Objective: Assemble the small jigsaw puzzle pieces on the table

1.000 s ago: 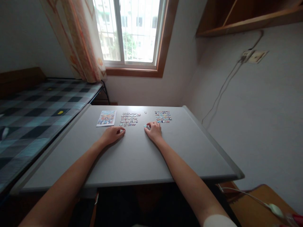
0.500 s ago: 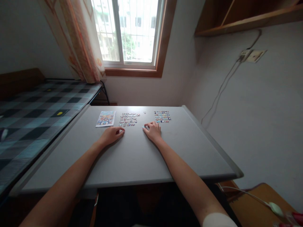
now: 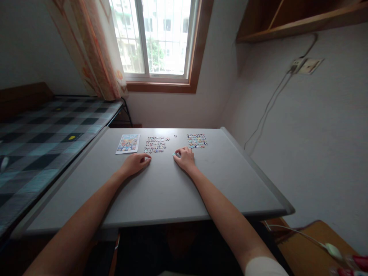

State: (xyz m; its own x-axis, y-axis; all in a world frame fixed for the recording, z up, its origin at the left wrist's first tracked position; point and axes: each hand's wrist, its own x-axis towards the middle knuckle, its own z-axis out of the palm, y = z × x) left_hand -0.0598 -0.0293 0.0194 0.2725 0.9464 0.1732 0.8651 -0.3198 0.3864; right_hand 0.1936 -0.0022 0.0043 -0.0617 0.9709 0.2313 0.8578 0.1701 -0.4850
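We see two hands resting on a pale grey table (image 3: 161,191), well apart from each other. The left hand (image 3: 135,163) lies loosely curved, with a gap between thumb and forefinger; its grip is slack, and we see nothing held in it. It is just below a printed picture (image 3: 128,144) and near the left group of puzzle pieces (image 3: 156,146), which lie in rough rows.

The right hand (image 3: 185,158) is bent, its fingertips down at the tabletop. A small light-blue puzzle piece (image 3: 174,154) shows at its thumb and forefinger, mostly hidden by them. We cannot tell whether the hand pinches this piece or only touches it. Just beyond the knuckles is the right group of puzzle pieces (image 3: 196,146), also in rows. Between the two groups, farther back, we find a lone puzzle piece (image 3: 175,136) near the table's far edge.

To our left stands a bed (image 3: 60,122) with a checked cover; ahead, a patterned curtain (image 3: 86,50) hangs beside a barred window (image 3: 167,46). On the right wall we see a wooden shelf (image 3: 293,28) and a socket (image 3: 311,66) with a hanging cord.
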